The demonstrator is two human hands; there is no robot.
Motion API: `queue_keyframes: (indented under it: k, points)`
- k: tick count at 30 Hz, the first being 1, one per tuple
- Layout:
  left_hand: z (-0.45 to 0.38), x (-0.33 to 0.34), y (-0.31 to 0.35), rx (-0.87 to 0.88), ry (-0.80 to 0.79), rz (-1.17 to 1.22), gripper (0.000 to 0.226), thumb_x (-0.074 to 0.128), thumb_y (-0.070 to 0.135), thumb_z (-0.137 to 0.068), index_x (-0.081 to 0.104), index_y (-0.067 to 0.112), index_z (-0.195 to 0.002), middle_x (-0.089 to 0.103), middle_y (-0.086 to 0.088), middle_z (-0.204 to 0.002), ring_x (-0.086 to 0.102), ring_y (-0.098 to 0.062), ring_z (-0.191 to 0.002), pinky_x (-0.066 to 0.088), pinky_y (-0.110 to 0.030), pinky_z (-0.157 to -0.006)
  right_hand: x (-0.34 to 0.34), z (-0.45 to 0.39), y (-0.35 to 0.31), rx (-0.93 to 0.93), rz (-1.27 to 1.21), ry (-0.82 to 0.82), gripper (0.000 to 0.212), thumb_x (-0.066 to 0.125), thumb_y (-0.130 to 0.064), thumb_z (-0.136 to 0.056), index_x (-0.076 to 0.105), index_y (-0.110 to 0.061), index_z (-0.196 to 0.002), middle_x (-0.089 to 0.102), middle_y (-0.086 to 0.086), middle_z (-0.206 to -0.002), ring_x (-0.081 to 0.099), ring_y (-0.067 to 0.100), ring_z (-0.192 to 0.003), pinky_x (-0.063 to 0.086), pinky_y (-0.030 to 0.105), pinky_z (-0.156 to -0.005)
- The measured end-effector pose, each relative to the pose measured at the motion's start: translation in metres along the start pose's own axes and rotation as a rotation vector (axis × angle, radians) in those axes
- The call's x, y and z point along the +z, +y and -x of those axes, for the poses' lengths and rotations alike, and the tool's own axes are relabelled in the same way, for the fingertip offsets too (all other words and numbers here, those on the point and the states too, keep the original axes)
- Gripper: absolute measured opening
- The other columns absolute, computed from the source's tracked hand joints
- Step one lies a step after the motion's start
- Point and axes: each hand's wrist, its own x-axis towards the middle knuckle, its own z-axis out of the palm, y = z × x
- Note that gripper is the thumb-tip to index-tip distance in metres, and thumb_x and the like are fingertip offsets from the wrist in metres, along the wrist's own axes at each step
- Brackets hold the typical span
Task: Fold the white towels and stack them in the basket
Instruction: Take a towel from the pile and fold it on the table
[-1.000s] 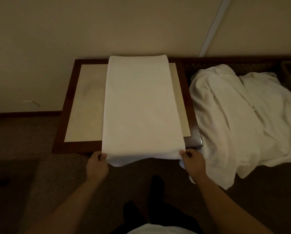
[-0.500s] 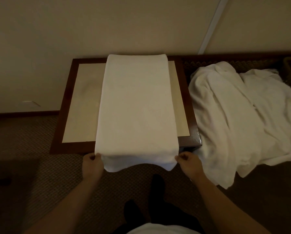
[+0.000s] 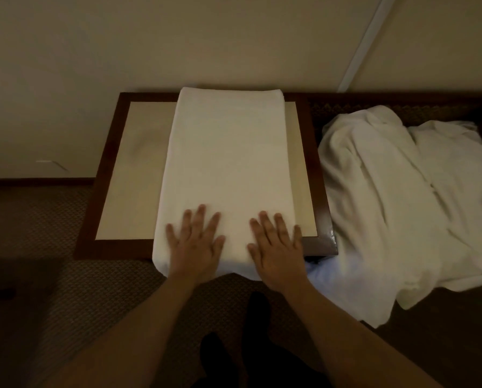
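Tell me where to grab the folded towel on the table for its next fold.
Probably the near end of the folded towel, at its two corners: it overhangs the table's front edge, so fingers can slip under from the person's side. Both hands, left hand and right hand, rest flat there.

I read the scene as dim and warm-toned, noisy in the dark parts. The folded towel (image 3: 228, 175) is the brightest area. Small glare on the tabletop (image 3: 330, 235) corner. Carpet (image 3: 66, 289) sinks into shadow. Fingertips (image 3: 200, 210) slightly blurred. Wide-angle bending at edges.
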Motion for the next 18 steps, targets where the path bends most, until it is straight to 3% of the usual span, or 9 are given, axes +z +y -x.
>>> queue_keyframes:
  k: [5,8,10,11,15,18]
  points:
    - [0.018,-0.004,-0.058,-0.181,0.000,0.003,0.064,0.006,0.057,-0.101,-0.010,0.037,-0.159,-0.015,0.002,-0.169,-0.009,-0.027,-0.156,0.004,-0.059,-0.123,-0.006,0.012,0.037,0.168,0.030,-0.041,0.062,0.011,-0.053,-0.102,0.004,-0.035,-0.161,-0.002,-0.017,-0.168,0.006,0.030,-0.155,0.005,0.071,-0.115]
    - [0.021,-0.011,-0.054,-0.441,-0.020,0.074,0.065,0.017,0.046,-0.104,-0.003,0.024,-0.162,-0.006,-0.004,-0.170,-0.005,-0.031,-0.155,0.001,-0.065,-0.121,-0.014,0.012,0.031,0.316,0.000,-0.039,0.069,0.006,-0.052,-0.097,0.005,-0.027,-0.162,0.005,-0.008,-0.169,0.005,0.036,-0.154,0.005,0.074,-0.113]
    - [0.013,-0.017,-0.036,-0.623,-0.004,0.100,0.068,0.026,0.038,-0.102,0.004,0.016,-0.162,-0.009,-0.008,-0.169,-0.006,-0.036,-0.154,-0.002,-0.068,-0.119,-0.023,0.006,0.021,0.307,0.003,0.026,0.069,0.018,-0.046,-0.098,0.015,-0.020,-0.161,0.011,-0.002,-0.169,0.005,0.038,-0.154,0.011,0.075,-0.111]
    - [0.006,-0.020,-0.023,-0.624,0.018,0.100,0.071,0.028,0.037,-0.099,0.005,0.014,-0.162,-0.011,-0.010,-0.169,-0.006,-0.038,-0.154,-0.003,-0.068,-0.119,-0.025,0.002,0.013,0.255,-0.012,0.058,0.067,0.026,-0.044,-0.098,0.016,-0.019,-0.160,0.010,-0.001,-0.169,0.003,0.037,-0.155,0.011,0.075,-0.112]
    - [-0.026,-0.019,0.042,-0.115,-0.023,0.090,0.078,0.006,0.046,-0.086,-0.002,0.025,-0.161,-0.015,-0.005,-0.168,-0.011,-0.027,-0.155,-0.008,-0.057,-0.122,-0.020,-0.034,-0.016,-0.077,-0.053,0.020,0.064,0.030,-0.042,-0.101,0.022,-0.017,-0.160,0.005,0.001,-0.169,0.003,0.030,-0.156,0.003,0.068,-0.116]
    - [-0.039,-0.012,0.050,0.010,-0.071,-0.019,0.068,0.004,0.055,-0.095,0.002,0.038,-0.160,-0.012,0.004,-0.169,-0.010,-0.023,-0.156,-0.004,-0.057,-0.122,-0.014,-0.051,-0.002,-0.057,-0.024,-0.046,0.066,0.024,-0.050,-0.102,0.021,-0.019,-0.161,0.009,-0.001,-0.168,0.007,0.028,-0.156,0.002,0.066,-0.117]
